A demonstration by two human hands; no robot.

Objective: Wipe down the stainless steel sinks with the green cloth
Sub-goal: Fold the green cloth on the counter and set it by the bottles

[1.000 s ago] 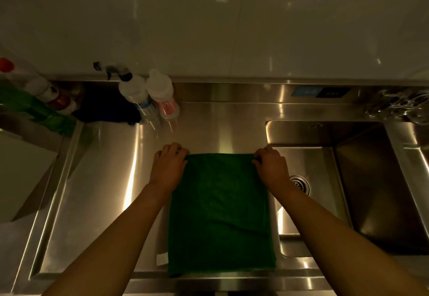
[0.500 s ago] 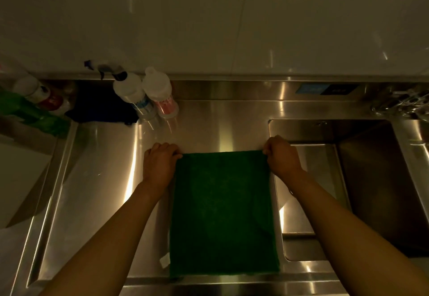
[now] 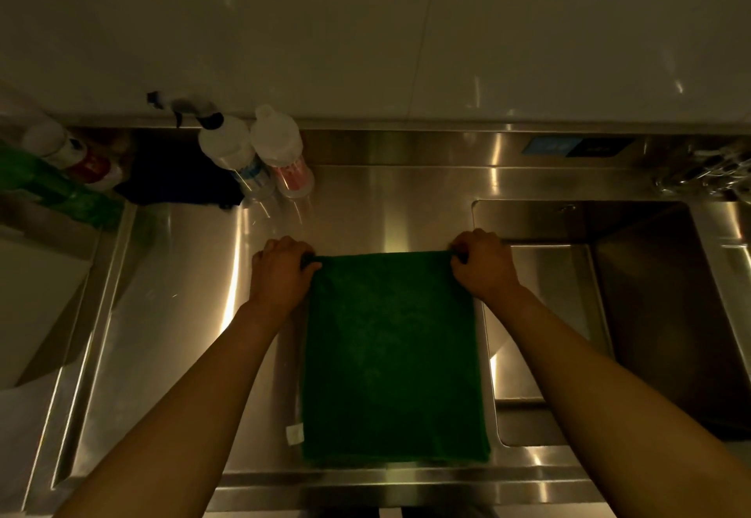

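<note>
Both hands, left hand (image 3: 280, 273) and right hand (image 3: 481, 269), pinch the far corners of the flat rectangular green cloth (image 3: 392, 355), now drawn squarer and farther up the stainless steel drainboard (image 3: 170, 298) beside the steel sink basin (image 3: 650, 298); wiping looks not yet begun.

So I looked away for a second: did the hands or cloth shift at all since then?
The right hand slid outward along the cloth's far edge, from just inside its corner to the corner itself, pulling that edge taut. The left hand kept its grip on the other corner. The cloth stayed flat beside the sink; the bottles did not move.
</note>
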